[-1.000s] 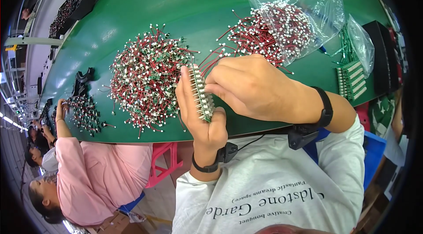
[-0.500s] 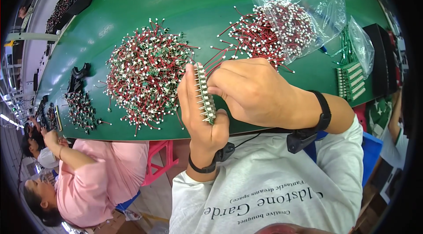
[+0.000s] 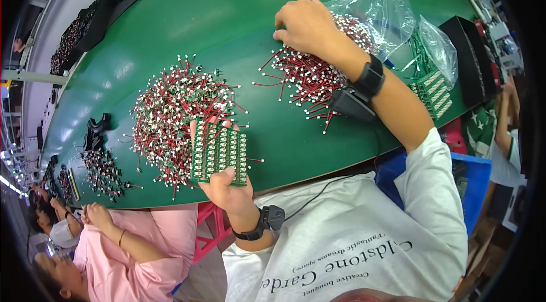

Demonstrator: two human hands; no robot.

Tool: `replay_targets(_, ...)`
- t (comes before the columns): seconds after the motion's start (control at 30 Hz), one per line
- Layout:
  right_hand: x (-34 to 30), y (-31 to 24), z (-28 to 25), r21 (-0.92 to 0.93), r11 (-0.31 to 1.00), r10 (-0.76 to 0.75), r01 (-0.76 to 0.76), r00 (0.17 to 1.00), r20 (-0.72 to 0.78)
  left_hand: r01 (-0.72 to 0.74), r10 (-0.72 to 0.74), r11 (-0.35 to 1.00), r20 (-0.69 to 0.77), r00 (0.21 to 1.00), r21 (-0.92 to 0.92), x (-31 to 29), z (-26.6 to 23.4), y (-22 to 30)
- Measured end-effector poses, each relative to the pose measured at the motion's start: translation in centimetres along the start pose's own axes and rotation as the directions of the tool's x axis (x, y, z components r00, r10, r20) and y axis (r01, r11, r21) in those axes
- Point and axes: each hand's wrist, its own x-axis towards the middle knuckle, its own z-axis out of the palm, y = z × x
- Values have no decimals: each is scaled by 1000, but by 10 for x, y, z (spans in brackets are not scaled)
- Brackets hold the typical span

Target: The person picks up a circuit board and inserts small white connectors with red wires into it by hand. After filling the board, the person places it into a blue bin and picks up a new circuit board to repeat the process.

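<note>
My left hand (image 3: 227,191) grips a green circuit board panel (image 3: 220,154) with rows of small white connectors, thumb over its near edge and fingers beneath. Some red wires lie at the panel's far edge. A large heap of small green boards with red wires and white plugs (image 3: 165,114) sits just left of and behind the panel. Over the far left side of a second pile, of red wires with white plugs (image 3: 307,74), my right hand (image 3: 307,24) hovers with loosely bent fingers; a gap shows between thumb and index finger, and nothing visible is held.
A clear plastic bag (image 3: 387,12) partly covers the wire pile. More green panels (image 3: 433,94) lie at the right beside a black box (image 3: 469,60). Smaller dark parts (image 3: 102,171) are on the left. A person in pink (image 3: 136,245) sits at my left.
My hands have parted. The left has moved left and turned the panel face-up; the right has left the panel and reached away to the wire pile.
</note>
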Motion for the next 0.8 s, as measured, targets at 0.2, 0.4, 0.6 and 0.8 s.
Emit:
replay_targets(0.2, 0, 6, 13, -55, 978, -204, 199, 973, -111, 95, -95, 995, 31, 995, -7, -1, 1, -3)
replay_targets(0.4, -14, -14, -27, 885, 446, -173, 136, 983, -64, 154, -152, 986, 24, 988, -70, 4, 3, -4)
replay_targets(0.6, -37, -31, -60, 994, 66, -301, -86, 948, 101, 172, -171, 980, 15, 985, -104, 9, 13, -9)
replay_targets(0.8, -68, -74, -75, 608, 472, -391, 639, 770, -505, 179, -188, 980, -96, 978, -88, 3, 30, -10)
